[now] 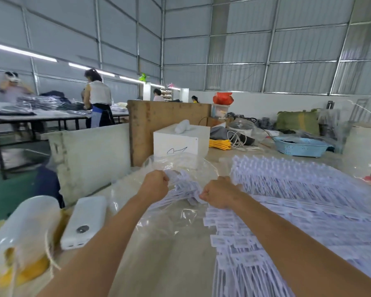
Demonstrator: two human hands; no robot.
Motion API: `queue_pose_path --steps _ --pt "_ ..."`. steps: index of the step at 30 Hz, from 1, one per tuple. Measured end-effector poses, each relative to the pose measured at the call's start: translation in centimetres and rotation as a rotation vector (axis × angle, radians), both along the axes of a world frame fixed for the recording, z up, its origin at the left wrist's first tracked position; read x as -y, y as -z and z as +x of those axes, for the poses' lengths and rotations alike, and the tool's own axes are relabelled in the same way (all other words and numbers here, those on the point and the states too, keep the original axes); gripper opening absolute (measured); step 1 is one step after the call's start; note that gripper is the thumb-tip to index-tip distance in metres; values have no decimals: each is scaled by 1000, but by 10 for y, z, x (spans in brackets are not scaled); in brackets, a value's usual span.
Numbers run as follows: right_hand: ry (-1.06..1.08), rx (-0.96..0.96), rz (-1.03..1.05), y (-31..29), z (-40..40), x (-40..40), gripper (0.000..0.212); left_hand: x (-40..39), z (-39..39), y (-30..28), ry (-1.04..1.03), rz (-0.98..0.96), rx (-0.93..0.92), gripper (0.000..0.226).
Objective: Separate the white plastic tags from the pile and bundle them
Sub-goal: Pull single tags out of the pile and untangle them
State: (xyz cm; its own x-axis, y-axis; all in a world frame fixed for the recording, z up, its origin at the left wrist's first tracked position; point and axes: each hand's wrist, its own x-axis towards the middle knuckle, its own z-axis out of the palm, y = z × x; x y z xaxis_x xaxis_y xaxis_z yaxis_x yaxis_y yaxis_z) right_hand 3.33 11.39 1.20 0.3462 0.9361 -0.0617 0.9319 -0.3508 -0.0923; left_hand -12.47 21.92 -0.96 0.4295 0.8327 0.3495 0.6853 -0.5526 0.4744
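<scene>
Above the desk (pixel 180 264), near its middle, we hold both hands up with a small fan of white tags (pixel 185 190) stretched between them. Our left hand (pixel 155 185) is curled into a fist around one end of the fan, and our right hand (pixel 220 195) is curled too, pinching the other end at the fingertips. Under the fan lies a clear plastic bag (pixel 180 215), crumpled on the desk. To our right the big pile of tags (pixel 298 200) spreads across the desk in overlapping rows — it reaches right up to our right hand. On the left sit a white power bank (pixel 84 221) and a roll of yellow tape (pixel 24 269), with a white box (pixel 181 140) farther back.
</scene>
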Motion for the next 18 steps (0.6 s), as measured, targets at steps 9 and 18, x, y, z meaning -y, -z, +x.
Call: queue_pose_path --steps 9,18 --pt "-46 -153 82 6 6 -1 45 13 18 8 -139 -16 -575 36" --pt "-7 -366 340 -58 66 86 34 69 54 -41 23 366 -358 36"
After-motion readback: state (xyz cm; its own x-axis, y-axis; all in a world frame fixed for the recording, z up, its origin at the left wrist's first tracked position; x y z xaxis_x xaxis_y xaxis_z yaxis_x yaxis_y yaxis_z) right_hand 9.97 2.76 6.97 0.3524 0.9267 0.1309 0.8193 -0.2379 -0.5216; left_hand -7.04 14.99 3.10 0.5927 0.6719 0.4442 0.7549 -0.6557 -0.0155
